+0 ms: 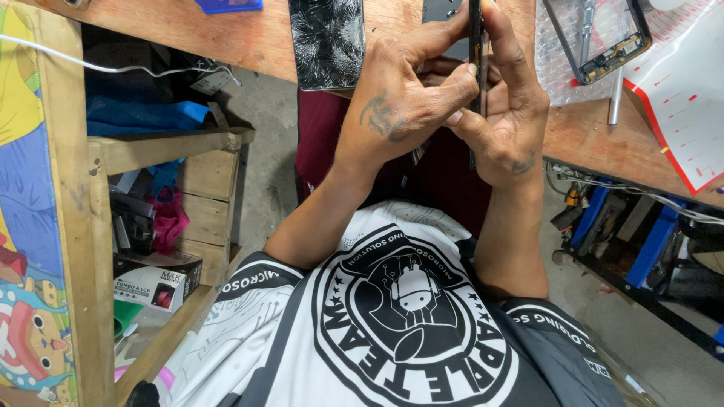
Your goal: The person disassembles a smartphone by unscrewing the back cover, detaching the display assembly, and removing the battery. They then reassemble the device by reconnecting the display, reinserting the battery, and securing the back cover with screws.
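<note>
Both of my hands are raised in front of the wooden workbench and close on a thin dark phone held on edge between them. My left hand grips it from the left with thumb and forefinger pinching its side. From the right, my right hand wraps it, fingers up along the edge. A cracked phone screen lies on the bench just left of my hands. To their right, a phone frame rests on clear bubble wrap.
A metal tool lies by a red-and-white sheet at the bench's right. A wooden shelf unit with boxes, cloth and a white cable stands at the left. Blue racks with wires sit under the bench at the right.
</note>
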`<state>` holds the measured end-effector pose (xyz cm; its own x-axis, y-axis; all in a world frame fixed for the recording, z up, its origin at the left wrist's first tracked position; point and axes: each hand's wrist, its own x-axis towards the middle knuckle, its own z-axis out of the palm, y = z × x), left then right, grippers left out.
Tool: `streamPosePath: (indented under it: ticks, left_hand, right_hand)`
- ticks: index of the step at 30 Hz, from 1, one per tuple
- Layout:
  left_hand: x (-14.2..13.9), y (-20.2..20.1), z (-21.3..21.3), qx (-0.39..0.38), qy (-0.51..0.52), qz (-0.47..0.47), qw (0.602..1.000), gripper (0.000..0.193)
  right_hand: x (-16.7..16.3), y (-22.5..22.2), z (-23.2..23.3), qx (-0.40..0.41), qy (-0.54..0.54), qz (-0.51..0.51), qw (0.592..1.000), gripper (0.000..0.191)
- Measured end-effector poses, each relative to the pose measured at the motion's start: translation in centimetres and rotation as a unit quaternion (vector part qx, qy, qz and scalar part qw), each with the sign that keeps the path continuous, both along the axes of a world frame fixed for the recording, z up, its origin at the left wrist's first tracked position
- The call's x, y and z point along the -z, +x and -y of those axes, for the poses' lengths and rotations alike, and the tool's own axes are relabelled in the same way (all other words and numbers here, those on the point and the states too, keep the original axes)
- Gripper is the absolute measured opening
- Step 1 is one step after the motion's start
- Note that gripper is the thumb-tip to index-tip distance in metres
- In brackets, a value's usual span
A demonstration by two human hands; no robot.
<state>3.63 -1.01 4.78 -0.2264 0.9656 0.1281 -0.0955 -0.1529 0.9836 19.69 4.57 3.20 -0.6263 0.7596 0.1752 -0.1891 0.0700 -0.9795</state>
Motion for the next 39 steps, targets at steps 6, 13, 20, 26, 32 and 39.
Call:
streamPosePath:
  ticks: [6, 13, 20, 26, 32, 39]
  left_hand:
    - [-0.7, 0.1, 0.1, 0.013, -0.026, 0.041, 0.999, 0.051]
    - [-1.1, 0.2, -0.1, 0.001, -0.041, -0.004, 0.999, 0.051]
    - [-1.1, 0.4, -0.2, 0.002, -0.048, 0.022, 0.999, 0.053]
    - [-2.1, 0.3, -0.5, -0.003, -0.026, -0.013, 1.000, 0.042]
    - [-3.3, -0.1, 0.2, -0.063, -0.005, 0.117, 0.991, 0.026]
    - [-1.7, -0.5, 1.3, -0.147, -0.040, 0.039, 0.988, 0.022]
  right_hand:
    - [-0.1, 0.2, 0.0, 0.000, -0.022, -0.007, 1.000, 0.084]
    - [-0.2, 0.3, 0.0, 0.007, -0.020, 0.001, 1.000, 0.085]
    - [-0.2, 0.3, -0.2, 0.005, 0.021, 0.003, 1.000, 0.082]
    - [-0.1, 0.4, 0.1, 0.009, -0.082, -0.077, 0.994, 0.081]
    - [1.1, 0.9, -1.2, -0.042, -0.346, -0.292, 0.891, 0.080]
    - [3.1, 1.0, -1.8, -0.122, -0.383, -0.377, 0.834, 0.079]
